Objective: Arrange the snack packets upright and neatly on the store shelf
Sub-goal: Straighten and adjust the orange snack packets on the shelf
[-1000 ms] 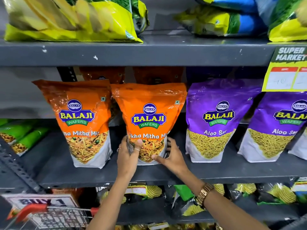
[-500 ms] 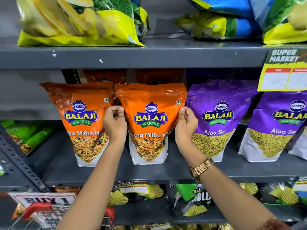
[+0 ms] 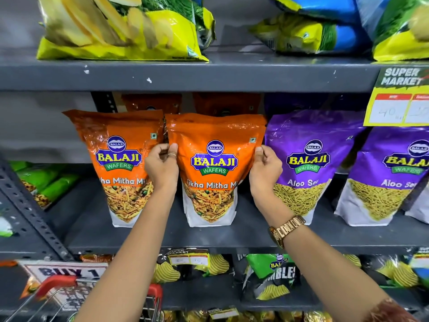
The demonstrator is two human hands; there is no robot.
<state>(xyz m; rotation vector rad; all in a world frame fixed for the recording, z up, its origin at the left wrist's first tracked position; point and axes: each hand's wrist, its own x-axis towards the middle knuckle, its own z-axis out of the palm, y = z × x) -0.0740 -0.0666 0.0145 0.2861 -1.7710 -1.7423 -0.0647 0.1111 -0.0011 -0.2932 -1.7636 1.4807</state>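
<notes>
An orange Tikha Mitha Mix packet [image 3: 214,135] stands upright in the middle of the grey middle shelf [image 3: 209,235]. My left hand [image 3: 161,167] pinches its left edge at mid-height, and my right hand [image 3: 264,169] pinches its right edge. A second orange packet [image 3: 116,131] stands upright just to the left, touching it. Two purple Aloo Sev packets [image 3: 311,131] [image 3: 394,145] stand to the right. More orange packets sit behind, mostly hidden.
The upper shelf [image 3: 185,75] holds yellow-green chip bags [image 3: 120,26] and blue bags [image 3: 325,29]. A yellow price tag [image 3: 399,105] hangs at the right. Green packets [image 3: 41,184] lie at far left. Below are dark snack bags [image 3: 267,280] and a red-handled cart [image 3: 55,287].
Both hands rose from the packet's bottom to its sides a second ago and now grip its edges. The view has shifted slightly; the packet stands straighter against its left neighbour.
</notes>
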